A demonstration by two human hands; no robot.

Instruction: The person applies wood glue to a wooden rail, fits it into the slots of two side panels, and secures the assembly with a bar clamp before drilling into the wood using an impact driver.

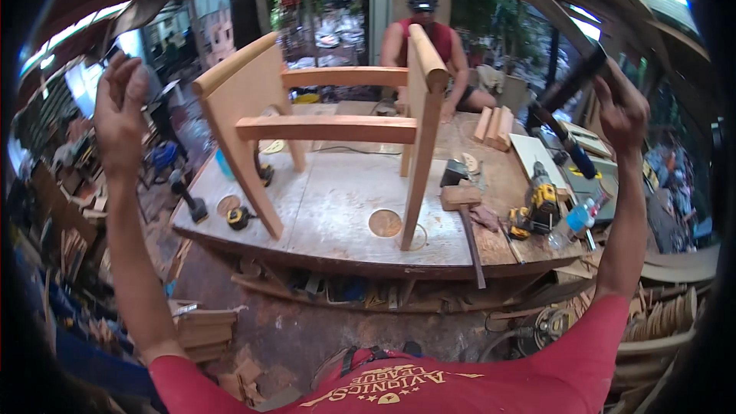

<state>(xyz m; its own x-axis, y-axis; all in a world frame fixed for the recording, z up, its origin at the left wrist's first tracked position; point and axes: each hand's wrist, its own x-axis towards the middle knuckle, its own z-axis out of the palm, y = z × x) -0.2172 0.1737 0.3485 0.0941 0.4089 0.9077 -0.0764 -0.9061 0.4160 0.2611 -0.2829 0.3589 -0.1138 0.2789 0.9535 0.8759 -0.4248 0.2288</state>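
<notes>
My left hand (123, 96) is raised at the far left with its fingers loosely bent and the thumb apart; I see nothing held in it. At the far right my right hand (622, 111) is also raised, its fingers curled at the upper end of a long dark bar-like thing (571, 80), whose kind I cannot make out. Between my arms a wooden chair-like frame (326, 129) stands on the workbench (337, 199). Two side panels with rounded top rails are joined by two crossbars. Neither hand touches the frame.
A wooden mallet (460, 198), a yellow cordless drill (543, 198), a plastic bottle (573, 222) and wood blocks (494, 124) lie on the bench's right side. Across the bench sits another person (452, 54). Wood offcuts (207, 330) are stacked at the lower left.
</notes>
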